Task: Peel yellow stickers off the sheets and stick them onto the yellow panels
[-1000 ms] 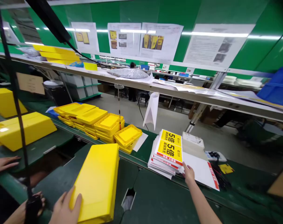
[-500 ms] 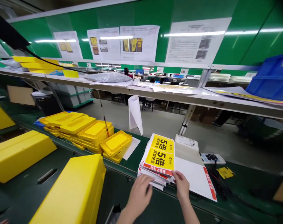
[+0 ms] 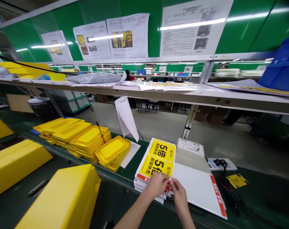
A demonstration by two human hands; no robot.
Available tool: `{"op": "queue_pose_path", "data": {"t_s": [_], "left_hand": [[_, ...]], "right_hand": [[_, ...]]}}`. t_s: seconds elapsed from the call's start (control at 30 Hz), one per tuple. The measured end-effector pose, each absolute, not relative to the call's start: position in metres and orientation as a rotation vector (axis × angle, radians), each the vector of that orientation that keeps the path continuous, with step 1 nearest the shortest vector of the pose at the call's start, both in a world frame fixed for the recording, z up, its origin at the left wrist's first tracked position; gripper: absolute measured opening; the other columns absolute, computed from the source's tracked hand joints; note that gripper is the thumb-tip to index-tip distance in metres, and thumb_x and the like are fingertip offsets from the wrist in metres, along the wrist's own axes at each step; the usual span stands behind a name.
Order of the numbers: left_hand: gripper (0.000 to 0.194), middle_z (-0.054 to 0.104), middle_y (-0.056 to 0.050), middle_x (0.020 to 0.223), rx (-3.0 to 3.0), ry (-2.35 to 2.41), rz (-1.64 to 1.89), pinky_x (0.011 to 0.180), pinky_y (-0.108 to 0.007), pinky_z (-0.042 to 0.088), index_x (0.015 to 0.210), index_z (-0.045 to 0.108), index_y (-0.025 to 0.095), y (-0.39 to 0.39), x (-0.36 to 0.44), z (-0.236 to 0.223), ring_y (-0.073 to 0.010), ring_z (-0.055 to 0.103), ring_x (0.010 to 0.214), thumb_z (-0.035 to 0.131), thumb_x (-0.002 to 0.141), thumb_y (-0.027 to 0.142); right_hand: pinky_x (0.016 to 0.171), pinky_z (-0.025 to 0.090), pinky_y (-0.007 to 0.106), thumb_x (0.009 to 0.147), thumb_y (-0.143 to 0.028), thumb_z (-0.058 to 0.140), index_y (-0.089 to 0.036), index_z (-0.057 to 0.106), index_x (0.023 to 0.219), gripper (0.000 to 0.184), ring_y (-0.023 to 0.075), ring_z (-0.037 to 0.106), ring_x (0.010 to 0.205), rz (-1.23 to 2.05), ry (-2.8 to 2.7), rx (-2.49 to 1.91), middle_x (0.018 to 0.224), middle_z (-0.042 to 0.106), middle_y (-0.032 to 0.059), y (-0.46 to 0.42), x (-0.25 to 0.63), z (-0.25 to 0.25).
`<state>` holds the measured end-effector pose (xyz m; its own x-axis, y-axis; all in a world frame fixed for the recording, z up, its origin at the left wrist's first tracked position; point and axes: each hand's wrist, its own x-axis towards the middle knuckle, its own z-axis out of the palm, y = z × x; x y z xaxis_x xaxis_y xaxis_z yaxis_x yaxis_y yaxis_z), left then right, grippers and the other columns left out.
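A stack of yellow printed cards with red bottom strips lies on the green bench. My left hand rests on the near edge of the top card, fingers curled over it. My right hand pinches the same near edge, at the card's right corner. Both hands meet at that corner. A large yellow plastic case lies on the belt to the left of my arms, untouched.
A white sheet with a red edge lies right of the stack, with a white box behind it. Stacked yellow trays sit at the left. Another yellow case is further left. A shelf runs overhead.
My left hand left the yellow case and came over to the card stack. Both hands have closed in on the top card's near corner. The view shifted right.
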<state>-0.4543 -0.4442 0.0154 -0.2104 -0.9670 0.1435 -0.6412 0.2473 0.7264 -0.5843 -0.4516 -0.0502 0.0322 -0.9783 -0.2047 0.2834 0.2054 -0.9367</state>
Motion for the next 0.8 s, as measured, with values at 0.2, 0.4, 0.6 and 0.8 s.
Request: {"op": "queue_pose_path", "data": {"t_s": [0.2, 0.4, 0.6, 0.8], "left_hand": [[0.025, 0.070, -0.009, 0.089, 1.591, -1.775, -0.715, 0.072, -0.027, 0.049, 0.089, 0.069, 0.013, -0.466, -0.450, 0.009, -0.0211, 0.065, 0.082, 0.044, 0.086, 0.019], [0.019, 0.071, -0.005, 0.093, 1.477, -1.916, -0.833, 0.079, -0.027, 0.048, 0.090, 0.072, 0.020, -0.468, -0.441, 0.013, -0.0218, 0.064, 0.087, 0.065, 0.075, 0.028], [0.017, 0.071, -0.007, 0.090, 1.471, -1.936, -0.848, 0.077, -0.029, 0.046, 0.089, 0.074, 0.020, -0.454, -0.439, 0.017, -0.0243, 0.065, 0.085, 0.062, 0.077, 0.024], [0.020, 0.071, -0.006, 0.081, 1.521, -1.759, -0.919, 0.070, -0.026, 0.048, 0.083, 0.072, 0.013, -0.468, -0.431, 0.009, -0.0209, 0.065, 0.077, 0.055, 0.078, 0.022]], "right_hand": [[0.049, 0.031, 0.023, 0.062, -0.052, 0.070, -0.016, 0.061, 0.082, 0.042, 0.0090, 0.040, 0.051, -1.169, 1.117, -0.802, 0.054, 0.056, -0.0045, -0.449, -0.591, -0.061], [0.052, 0.037, 0.024, 0.060, -0.049, 0.072, -0.016, 0.061, 0.086, 0.043, 0.0101, 0.045, 0.053, -1.203, 1.082, -0.747, 0.056, 0.057, -0.0036, -0.442, -0.588, -0.062], [0.050, 0.038, 0.024, 0.059, -0.048, 0.073, -0.016, 0.066, 0.084, 0.041, 0.0106, 0.045, 0.051, -1.158, 1.087, -0.815, 0.053, 0.057, -0.0031, -0.444, -0.581, -0.051], [0.051, 0.040, 0.025, 0.059, -0.048, 0.073, -0.016, 0.067, 0.082, 0.040, 0.0116, 0.047, 0.049, -1.150, 1.111, -0.874, 0.050, 0.058, -0.0029, -0.446, -0.585, -0.047]]}}
